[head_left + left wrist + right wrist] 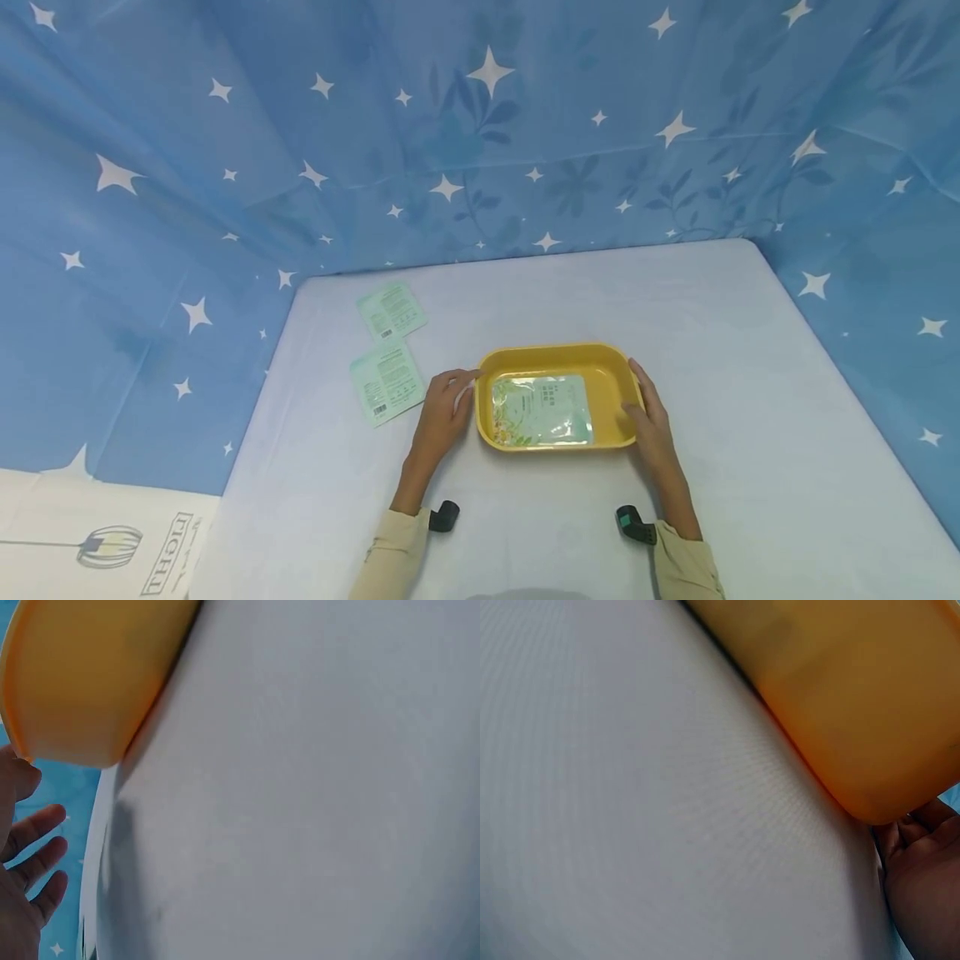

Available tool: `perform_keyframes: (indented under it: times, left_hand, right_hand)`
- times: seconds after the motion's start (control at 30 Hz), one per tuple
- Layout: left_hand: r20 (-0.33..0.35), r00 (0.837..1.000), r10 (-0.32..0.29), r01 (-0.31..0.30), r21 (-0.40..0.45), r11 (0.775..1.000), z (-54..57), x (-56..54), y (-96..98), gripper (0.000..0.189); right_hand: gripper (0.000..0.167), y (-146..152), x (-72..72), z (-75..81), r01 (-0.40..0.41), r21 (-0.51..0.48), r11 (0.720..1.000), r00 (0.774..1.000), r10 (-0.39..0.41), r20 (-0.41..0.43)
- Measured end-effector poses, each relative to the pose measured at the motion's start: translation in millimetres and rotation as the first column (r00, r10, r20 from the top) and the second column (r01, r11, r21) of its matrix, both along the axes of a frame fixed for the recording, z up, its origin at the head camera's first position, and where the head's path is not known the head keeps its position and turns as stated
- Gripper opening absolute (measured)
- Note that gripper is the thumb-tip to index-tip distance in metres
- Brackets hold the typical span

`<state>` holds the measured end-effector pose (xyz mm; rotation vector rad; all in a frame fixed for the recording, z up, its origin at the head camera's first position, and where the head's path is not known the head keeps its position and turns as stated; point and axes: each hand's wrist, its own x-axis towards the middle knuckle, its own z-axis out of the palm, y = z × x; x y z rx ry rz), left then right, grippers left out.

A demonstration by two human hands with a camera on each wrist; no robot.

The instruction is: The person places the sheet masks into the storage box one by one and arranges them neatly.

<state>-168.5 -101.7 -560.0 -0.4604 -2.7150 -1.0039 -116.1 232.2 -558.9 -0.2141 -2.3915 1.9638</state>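
Note:
A yellow rectangular basin (615, 417) with rounded corners stands on the white-covered table, between both hands. Inside it lies a pale green sachet (551, 410) with a leaf and flower print, filling the left and middle part. My right hand (654, 429) grips the basin's right end, thumb over the rim and fingers along the outside wall. At the left end, my left hand (444, 417) touches the rim with its fingertips. In the left wrist view, that hand's other fingers (37, 851) are spread and relaxed, apart from the basin wall (82, 690).
Two more pale green sachets lie at the table's left, text side up: one nearer (387, 383), one farther back (392, 310), their edges meeting. A blue star-patterned cloth (525, 192) hangs behind the table (712, 308). A printed cream cloth (60, 533) is at the lower left.

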Motion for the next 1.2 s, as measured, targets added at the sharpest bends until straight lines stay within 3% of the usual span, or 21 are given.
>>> perform_keyframes:
  times: [0.1,0.2,0.3,0.37,0.47,0.53,0.8,1.2]
  left_hand:
    - [-0.033,0.996,0.084,-0.086,-0.078,0.993,-2.6,-2.0,-8.4,0.039]
    - [-0.012,0.975,0.222,-0.222,-0.156,0.963,-4.8,-4.1,-20.7,0.043]
    - [0.082,0.933,0.35,-0.325,-0.223,0.919,-5.6,-4.9,-33.4,0.054]
    - [0.17,0.896,0.409,-0.364,-0.243,0.899,-5.5,-4.7,-39.7,0.068]
    - [0.269,0.854,0.445,-0.393,-0.228,0.891,-3.9,-4.7,-44.9,0.081]
    - [0.299,0.84,0.453,-0.399,-0.227,0.889,-3.1,-5.5,-45.8,0.083]
    - [0.267,0.844,0.464,-0.371,-0.335,0.866,2.0,-9.6,-44.3,0.072]
    - [0.145,0.882,0.448,-0.325,-0.501,0.802,13.7,-9.6,-45.4,0.055]
  right_hand:
    - [0.068,-3.3,0.6,9.2,-0.006,-0.02,1.0,1.0,0.006,0.006]
    - [0.068,-4.3,0.1,9.1,-0.005,-0.022,1.0,1.0,0.006,0.023]
    - [0.068,-0.8,-1.8,-3.1,0.002,0.0,1.0,1.0,-0.002,0.012]
    - [0.068,-0.3,-1.5,-3.1,0.005,0.009,1.0,1.0,-0.005,0.008]
    - [0.068,0.3,-2.2,-3.8,0.008,0.016,1.0,1.0,-0.009,0.004]
    - [0.067,0.6,-2.8,-3.9,0.008,0.016,1.0,1.0,-0.008,0.005]
    - [0.067,1.1,-4.9,-5.4,0.01,0.011,1.0,1.0,-0.01,0.013]
    - [0.068,-0.4,-1.8,-2.8,0.011,0.007,1.0,1.0,-0.011,-0.006]
